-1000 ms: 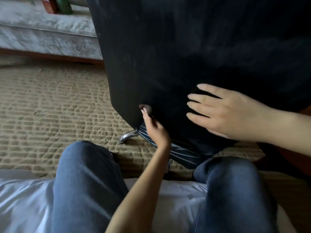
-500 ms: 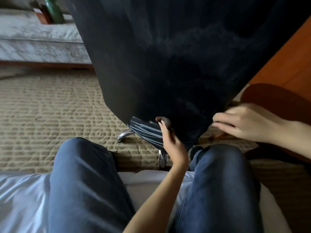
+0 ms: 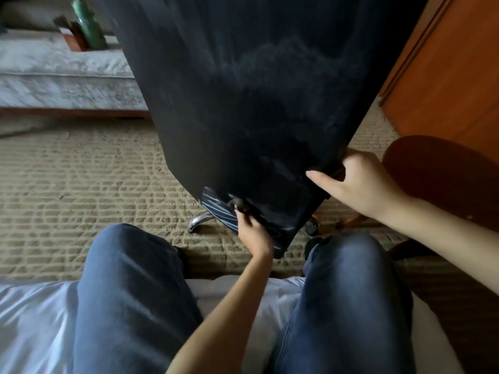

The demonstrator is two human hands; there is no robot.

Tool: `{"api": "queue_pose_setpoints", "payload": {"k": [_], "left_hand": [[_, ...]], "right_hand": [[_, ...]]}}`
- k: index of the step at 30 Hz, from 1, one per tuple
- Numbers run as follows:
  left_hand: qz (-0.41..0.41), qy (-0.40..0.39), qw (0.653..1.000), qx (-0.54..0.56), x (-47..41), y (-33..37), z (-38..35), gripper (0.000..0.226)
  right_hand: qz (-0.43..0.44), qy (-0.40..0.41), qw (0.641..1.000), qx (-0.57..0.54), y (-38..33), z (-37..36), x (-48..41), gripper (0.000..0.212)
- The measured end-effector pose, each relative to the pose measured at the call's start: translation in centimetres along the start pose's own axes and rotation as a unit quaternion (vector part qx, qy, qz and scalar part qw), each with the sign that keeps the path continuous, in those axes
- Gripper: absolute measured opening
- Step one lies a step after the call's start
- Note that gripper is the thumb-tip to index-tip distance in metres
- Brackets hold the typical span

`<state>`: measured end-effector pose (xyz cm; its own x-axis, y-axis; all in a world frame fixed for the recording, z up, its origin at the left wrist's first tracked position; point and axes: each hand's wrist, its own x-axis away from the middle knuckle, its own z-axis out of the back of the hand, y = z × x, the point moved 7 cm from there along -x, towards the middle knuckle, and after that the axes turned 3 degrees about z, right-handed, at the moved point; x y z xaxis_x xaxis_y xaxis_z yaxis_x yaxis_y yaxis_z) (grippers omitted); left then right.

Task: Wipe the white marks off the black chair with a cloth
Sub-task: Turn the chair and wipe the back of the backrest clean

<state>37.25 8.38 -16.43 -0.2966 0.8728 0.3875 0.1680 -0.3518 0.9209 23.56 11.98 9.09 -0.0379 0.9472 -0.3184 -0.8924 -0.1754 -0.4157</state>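
Across the chair back, white marks show, so most wiping looks undone; left grip pinches the cloth low, right grip clamps the edge.

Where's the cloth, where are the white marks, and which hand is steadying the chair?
white marks (image 3: 283,60): head view, the pale smear high on the black chair (image 3: 216,117).
cloth (image 3: 216,209): head view, its striped fold at the chair's lower edge.
right hand (image 3: 364,184): head view, middle of the hand, gripping the chair's side edge.
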Motion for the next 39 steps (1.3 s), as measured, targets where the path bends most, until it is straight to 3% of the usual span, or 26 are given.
{"api": "queue_pose_setpoints", "payload": {"k": [2,7,9,13,15,21,23,27,29,36,39], "left_hand": [[-0.063,-0.034,0.996,0.049,3.3,1.1,-0.9,0.045],[-0.271,-0.019,0.958,0.090,3.9,9.1,-1.1,0.051],[-0.235,-0.006,0.969,0.075,1.7,7.7,-0.9,0.049],[0.044,0.048,0.997,0.038,-2.5,-0.8,1.1,0.036],[0.098,0.061,0.993,0.020,-4.9,-1.4,2.1,0.033],[-0.106,0.020,0.994,0.027,-6.5,6.5,2.8,0.031],[-0.100,0.024,0.995,-0.002,-6.3,5.9,3.0,0.027],[0.042,0.016,0.998,-0.048,-7.2,0.6,3.7,0.026],[0.049,0.012,0.998,-0.048,-5.5,0.0,3.3,0.027],[-0.189,-0.017,0.980,0.055,7.7,5.6,0.5,0.052],[-0.229,-0.024,0.971,0.058,8.1,5.8,0.0,0.053]], "right_hand": [[0.013,0.000,1.000,-0.016,-0.4,-0.2,-0.2,0.024],[0.022,0.003,0.998,-0.051,-0.9,-1.0,-0.4,0.024],[0.020,0.004,0.998,-0.067,-1.3,-1.6,-0.6,0.026],[0.035,-0.002,0.997,-0.070,-2.2,-2.3,-1.0,0.031],[0.029,-0.006,0.998,-0.062,-2.3,-2.7,-1.3,0.032],[0.039,0.010,0.996,-0.080,-3.1,-3.4,-1.5,0.034],[0.045,0.016,0.996,-0.081,-3.1,-3.5,-1.5,0.033],[0.045,0.024,0.995,-0.080,-3.1,-3.5,-1.4,0.033],[0.048,0.037,0.995,-0.082,-3.1,-3.4,-1.3,0.032],[0.022,0.040,0.996,-0.074,-3.6,-4.2,-1.8,0.031],[0.022,0.051,0.996,-0.076,-3.9,-4.5,-1.8,0.030]]}}
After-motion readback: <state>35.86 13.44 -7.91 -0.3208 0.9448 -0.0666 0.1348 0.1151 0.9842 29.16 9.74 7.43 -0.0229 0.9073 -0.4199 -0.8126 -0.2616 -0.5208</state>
